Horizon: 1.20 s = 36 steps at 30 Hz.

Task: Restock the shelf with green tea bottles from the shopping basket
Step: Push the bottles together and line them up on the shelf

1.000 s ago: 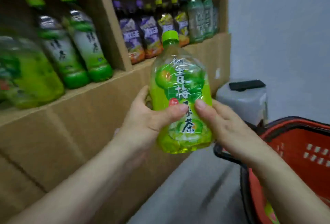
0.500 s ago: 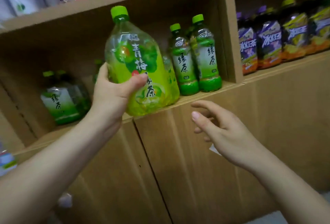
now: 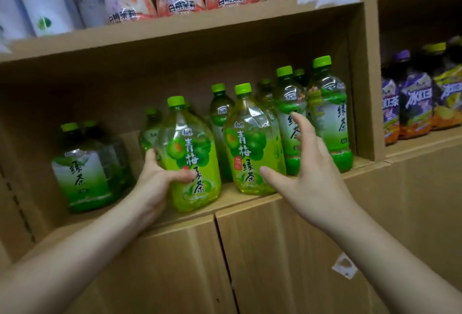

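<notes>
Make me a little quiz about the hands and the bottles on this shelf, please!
1. True or false: the left hand grips a yellow-green bottle.
2. Pick one. The right hand is: A) open with fingers spread, B) carrying a basket, C) closed in a fist.
3. Fill the gap: that bottle's cap is ____.
Key: 1 true; 2 A; 3 green.
</notes>
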Available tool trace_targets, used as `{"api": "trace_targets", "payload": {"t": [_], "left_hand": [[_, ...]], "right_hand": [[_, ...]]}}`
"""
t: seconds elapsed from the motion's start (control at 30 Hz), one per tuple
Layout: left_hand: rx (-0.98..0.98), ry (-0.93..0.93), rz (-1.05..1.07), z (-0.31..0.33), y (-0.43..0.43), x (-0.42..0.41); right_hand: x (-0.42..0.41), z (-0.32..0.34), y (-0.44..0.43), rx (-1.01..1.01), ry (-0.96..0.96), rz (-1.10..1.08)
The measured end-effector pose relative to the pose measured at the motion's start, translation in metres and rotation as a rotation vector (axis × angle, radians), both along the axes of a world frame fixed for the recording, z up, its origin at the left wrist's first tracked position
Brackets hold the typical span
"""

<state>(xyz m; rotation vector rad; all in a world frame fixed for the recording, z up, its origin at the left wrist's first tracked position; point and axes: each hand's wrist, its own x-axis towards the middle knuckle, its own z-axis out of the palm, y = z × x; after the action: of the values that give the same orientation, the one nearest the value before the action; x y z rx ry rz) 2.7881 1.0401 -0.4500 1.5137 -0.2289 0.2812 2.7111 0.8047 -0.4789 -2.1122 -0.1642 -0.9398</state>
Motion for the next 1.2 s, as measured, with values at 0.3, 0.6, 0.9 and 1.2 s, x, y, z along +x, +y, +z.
{"api": "trace_targets", "payload": {"t": [0.3, 0.6, 0.9, 1.2], "left_hand": [[0.291, -0.026, 0.032, 0.008, 0.042, 0.017], [0.488, -0.171, 0.096, 0.009, 0.069, 0.035], [0.662, -0.218, 0.253, 0.01, 0.097, 0.053], [0.923, -0.787, 0.187, 0.036, 0.04, -0.005]], "right_hand": [[0.069, 0.043, 0.063, -0.256, -0.179, -0.41], [0.086, 0.041, 0.066, -0.261, -0.16, -0.401], [0.08, 0.039, 0.127, -0.226, -0.253, -0.045], [0.086, 0.056, 0.095, 0.34, -0.348, 0.254]]}}
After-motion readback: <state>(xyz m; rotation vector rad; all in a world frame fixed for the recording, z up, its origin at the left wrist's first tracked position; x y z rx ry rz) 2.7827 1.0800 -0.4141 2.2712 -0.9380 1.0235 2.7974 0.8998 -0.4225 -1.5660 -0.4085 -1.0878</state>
